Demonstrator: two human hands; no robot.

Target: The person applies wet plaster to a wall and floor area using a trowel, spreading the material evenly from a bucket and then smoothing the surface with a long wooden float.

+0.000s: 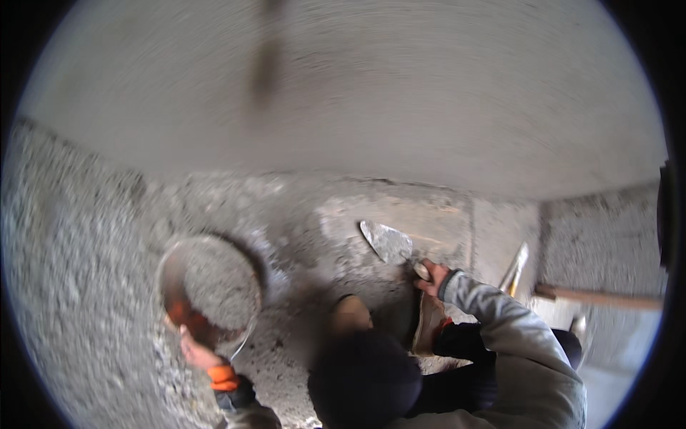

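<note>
A trowel (386,242) with a pointed, mortar-smeared blade is in my right hand (432,277), its fingers closed round the handle. The blade points left and away, over the floor near the wall's foot. On the left stands a round bucket (256,286) holding grey mortar (214,282), its inner wall orange-red at the near side. My left hand (197,350) grips the bucket's near-left rim; some of its fingers are hidden. A thin wire handle (245,340) hangs at the bucket's near-right edge.
A smooth grey wall (400,100) rises ahead; rough, gritty ground (78,257) lies left. My shoes (350,314) are between bucket and trowel. A long, pale-bladed tool (514,268) lies right, near a wooden strip (600,297). A dark rounded shape (364,379) covers the lower middle.
</note>
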